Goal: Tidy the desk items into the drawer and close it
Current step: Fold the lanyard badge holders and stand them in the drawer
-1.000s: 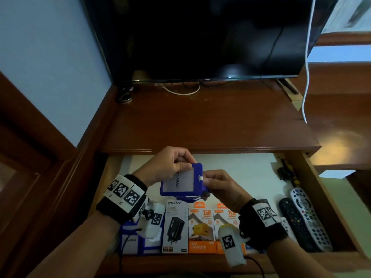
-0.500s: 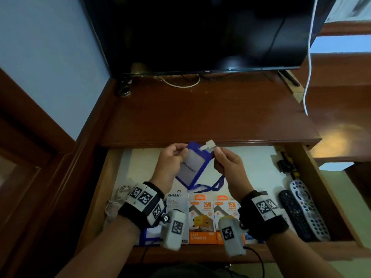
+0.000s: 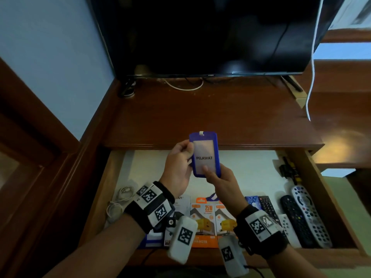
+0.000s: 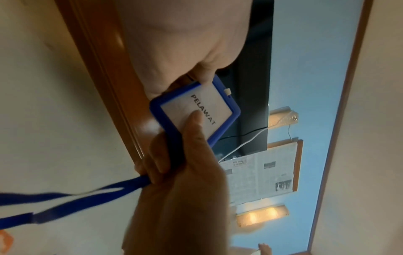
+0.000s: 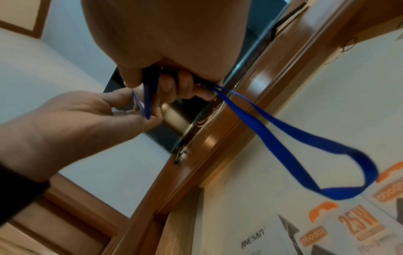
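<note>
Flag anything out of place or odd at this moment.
Only the blue badge holder is out of place: both hands, left and right, hold it upright above the open drawer, its lanyard dangling loose. Nothing looks spilled or damaged.

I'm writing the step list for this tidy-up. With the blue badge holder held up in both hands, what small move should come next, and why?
Probably lower the badge holder onto the bare liner at the back of the open drawer. Both the left hand and right hand hold it above the drawer, its lanyard dangles loose, and the charger boxes and remotes already fill the front.
</note>
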Tool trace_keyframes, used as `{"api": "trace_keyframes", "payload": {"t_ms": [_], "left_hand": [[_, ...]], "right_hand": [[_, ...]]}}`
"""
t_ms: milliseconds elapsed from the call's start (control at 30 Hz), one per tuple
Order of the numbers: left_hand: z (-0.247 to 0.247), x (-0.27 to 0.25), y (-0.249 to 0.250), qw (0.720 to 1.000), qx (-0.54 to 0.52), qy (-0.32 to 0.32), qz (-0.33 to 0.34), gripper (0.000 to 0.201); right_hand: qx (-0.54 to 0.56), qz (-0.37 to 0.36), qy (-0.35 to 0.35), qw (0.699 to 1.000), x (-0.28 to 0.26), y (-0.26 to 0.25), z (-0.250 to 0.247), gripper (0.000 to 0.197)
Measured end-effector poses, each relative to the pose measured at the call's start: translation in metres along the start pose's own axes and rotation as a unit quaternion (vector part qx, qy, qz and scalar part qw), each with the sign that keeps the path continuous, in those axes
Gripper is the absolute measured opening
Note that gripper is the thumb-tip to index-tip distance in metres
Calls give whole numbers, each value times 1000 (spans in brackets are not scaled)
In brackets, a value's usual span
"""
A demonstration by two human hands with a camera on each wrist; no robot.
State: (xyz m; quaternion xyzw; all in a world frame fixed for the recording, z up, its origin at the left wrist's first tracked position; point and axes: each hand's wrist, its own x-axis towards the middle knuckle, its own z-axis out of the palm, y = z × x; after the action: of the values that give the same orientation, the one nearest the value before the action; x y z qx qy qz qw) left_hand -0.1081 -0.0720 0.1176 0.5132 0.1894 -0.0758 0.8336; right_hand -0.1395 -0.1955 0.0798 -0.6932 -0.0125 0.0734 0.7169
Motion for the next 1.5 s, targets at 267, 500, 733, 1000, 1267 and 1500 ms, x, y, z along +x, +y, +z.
{"api": "trace_keyframes", "payload": {"t_ms": [267, 500, 733, 1000, 1267, 1500], "left_hand": [[-24, 17, 43, 950, 187, -232, -92, 51], [-41, 25, 70, 862, 394, -294, -122, 48], [-42, 29, 61, 827, 528, -193, -10, 31], [-36, 23, 58, 710, 656, -250, -58, 36], [-45, 14, 50, 729, 605, -311, -82, 7], [-45, 8, 42, 703, 621, -322, -127, 19]], "right_hand": [[7, 66, -119, 991, 4, -13, -18, 26], [9, 120, -171, 978, -1, -9, -34, 21], [-37, 145, -157, 976, -3, -7, -36, 16], [-31, 155, -161, 974, -4, -10, -33, 18], [-102, 135, -95, 981, -4, -5, -36, 15], [-103, 140, -70, 982, -10, 4, -40, 14]]}}
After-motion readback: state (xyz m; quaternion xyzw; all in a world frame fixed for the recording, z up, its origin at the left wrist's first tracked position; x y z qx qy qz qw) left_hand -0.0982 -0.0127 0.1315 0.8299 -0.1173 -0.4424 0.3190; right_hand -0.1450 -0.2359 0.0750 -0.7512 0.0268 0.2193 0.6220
